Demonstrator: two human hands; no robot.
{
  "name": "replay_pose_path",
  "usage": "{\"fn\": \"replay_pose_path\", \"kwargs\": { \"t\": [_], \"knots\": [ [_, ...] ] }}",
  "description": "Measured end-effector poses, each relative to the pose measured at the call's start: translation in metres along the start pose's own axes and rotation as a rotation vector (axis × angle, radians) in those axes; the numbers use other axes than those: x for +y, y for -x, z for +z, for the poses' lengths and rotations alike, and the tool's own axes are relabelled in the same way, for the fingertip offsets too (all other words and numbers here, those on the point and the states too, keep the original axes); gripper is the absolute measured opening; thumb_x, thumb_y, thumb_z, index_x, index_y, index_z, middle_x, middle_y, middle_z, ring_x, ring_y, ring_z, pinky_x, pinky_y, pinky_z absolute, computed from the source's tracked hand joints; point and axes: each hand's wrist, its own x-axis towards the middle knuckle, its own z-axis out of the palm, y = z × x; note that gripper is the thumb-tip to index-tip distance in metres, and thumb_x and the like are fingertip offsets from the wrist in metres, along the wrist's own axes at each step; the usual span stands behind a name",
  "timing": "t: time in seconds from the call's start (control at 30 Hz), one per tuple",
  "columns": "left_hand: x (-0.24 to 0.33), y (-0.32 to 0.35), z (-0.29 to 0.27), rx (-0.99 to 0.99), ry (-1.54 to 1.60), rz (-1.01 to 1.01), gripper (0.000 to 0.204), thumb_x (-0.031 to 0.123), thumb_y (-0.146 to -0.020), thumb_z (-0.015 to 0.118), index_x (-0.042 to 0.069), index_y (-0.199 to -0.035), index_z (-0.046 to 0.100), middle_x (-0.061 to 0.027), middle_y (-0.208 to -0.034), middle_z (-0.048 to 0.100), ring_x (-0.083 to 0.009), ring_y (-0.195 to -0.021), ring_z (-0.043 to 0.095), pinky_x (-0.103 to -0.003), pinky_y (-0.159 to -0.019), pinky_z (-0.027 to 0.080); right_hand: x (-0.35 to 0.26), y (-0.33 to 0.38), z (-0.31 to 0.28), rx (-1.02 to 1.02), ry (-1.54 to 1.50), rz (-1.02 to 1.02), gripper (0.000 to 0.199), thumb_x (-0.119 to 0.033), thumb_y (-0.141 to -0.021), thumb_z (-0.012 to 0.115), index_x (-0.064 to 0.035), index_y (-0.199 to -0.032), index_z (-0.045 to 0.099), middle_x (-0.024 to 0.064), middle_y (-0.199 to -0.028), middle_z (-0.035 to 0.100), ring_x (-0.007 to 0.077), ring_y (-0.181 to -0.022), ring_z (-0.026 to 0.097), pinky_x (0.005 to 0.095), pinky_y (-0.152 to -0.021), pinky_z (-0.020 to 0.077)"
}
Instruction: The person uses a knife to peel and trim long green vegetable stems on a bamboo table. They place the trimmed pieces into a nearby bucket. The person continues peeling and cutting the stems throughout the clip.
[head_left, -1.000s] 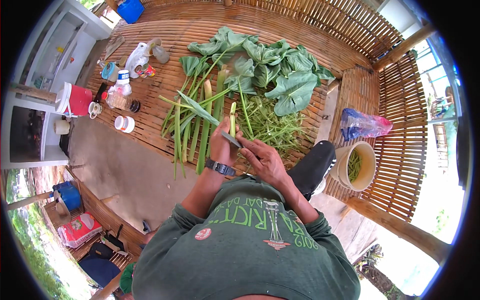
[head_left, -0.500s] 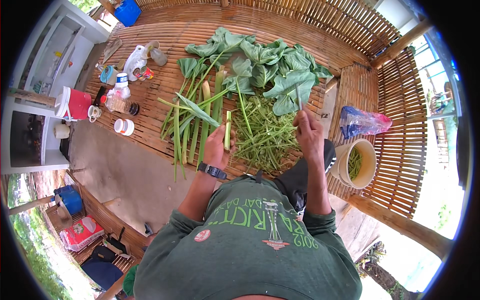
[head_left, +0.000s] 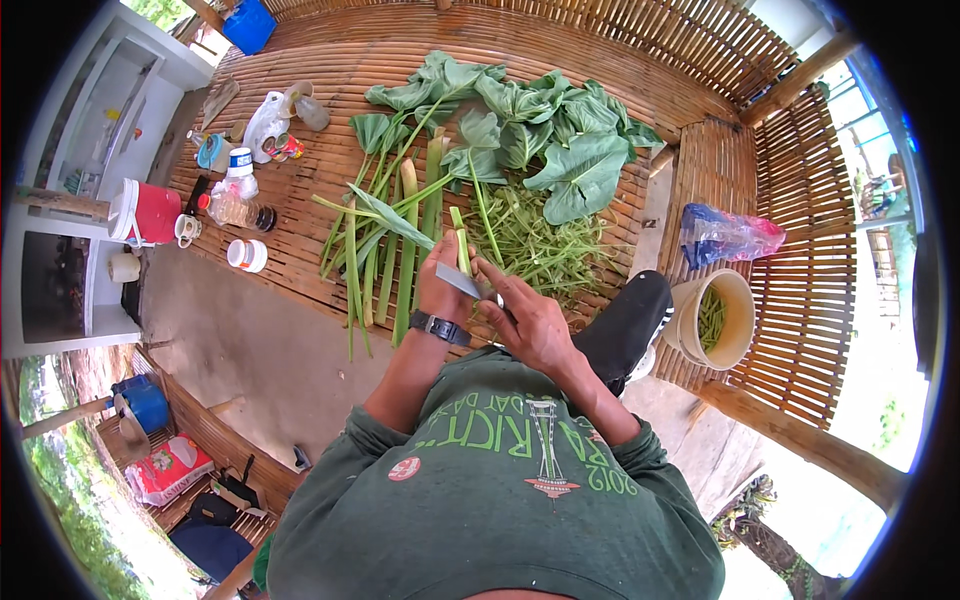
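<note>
Short, pale-green cut stalk (head_left: 462, 250) is upright in your left hand (head_left: 445, 292), its top end pointing to twelve o'clock, just past the near edge of the brown bamboo-slat table (head_left: 345, 75). Your left fingers curl around its lower part, pinching it; a dark wristwatch (head_left: 440, 328) circles that wrist. Your right hand (head_left: 535, 328) is closed on a knife with a flat grey metal blade (head_left: 457, 279), which lies across the stalk's lower end and points to ten o'clock. The knife's handle is mostly hidden by your fingers. Your two hands are close together; you cannot tell from this view whether they touch.

From your hands, a loose heap of thin green strips (head_left: 545, 245) lies at two o'clock, with broad, dark-green leaves (head_left: 580, 175) beyond it towards one o'clock. Long green uncut stalks (head_left: 408, 250) lie side by side at ten o'clock. At nine o'clock is a small white plastic jar (head_left: 247, 255), with a clear, red-capped bottle (head_left: 233, 209) just beyond. At three o'clock, a cream plastic bucket (head_left: 738, 340) holds green cut pieces (head_left: 711, 322).
</note>
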Motion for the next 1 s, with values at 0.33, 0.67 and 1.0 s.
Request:
{"fn": "replay_pose_path", "kwargs": {
  "t": [0.33, 0.67, 1.0],
  "knots": [
    [0.000, 0.002, 0.005, 0.002, 0.017, 0.024, 0.023, 0.033, -0.111, 0.056, 0.010, -0.108, 0.059, -0.0036, -0.084, 0.062, -0.0128, -0.067, 0.062, -0.026, -0.054, 0.051, 0.007, -0.003, 0.002, -0.097, -0.092, 0.106, 0.046, -0.026, -0.106, 0.061, -0.0114, -0.150, 0.058, 0.0144, -0.097, 0.066, 0.0282, -0.080, 0.065, 0.0389, -0.072, 0.0531],
    [0.016, 0.015, 0.009, -0.133, -0.087, -0.117, 0.026, 0.031, -0.110, 0.058, 0.006, -0.120, 0.062, -0.0011, -0.082, 0.060, -0.0105, -0.064, 0.058, -0.025, -0.055, 0.052, 0.041, -0.026, -0.049, 0.377, -0.582, 0.494, 0.045, -0.036, -0.109, 0.061, -0.0045, -0.141, 0.067, -0.0066, -0.082, 0.054, 0.0031, -0.066, 0.043, 0.0198, -0.057, 0.0357],
    [0.012, 0.002, -0.017, -0.100, -0.059, -0.157, 0.024, 0.024, -0.110, 0.058, 0.006, -0.125, 0.062, -0.0087, -0.105, 0.073, -0.0157, -0.083, 0.071, -0.030, -0.066, 0.060, 0.035, -0.015, -0.062, 0.254, -0.046, 0.361, 0.050, -0.031, -0.107, 0.062, -0.0101, -0.153, 0.055, 0.0096, -0.085, 0.062, 0.0188, -0.068, 0.058, 0.0360, -0.064, 0.0482]
  ]
}}
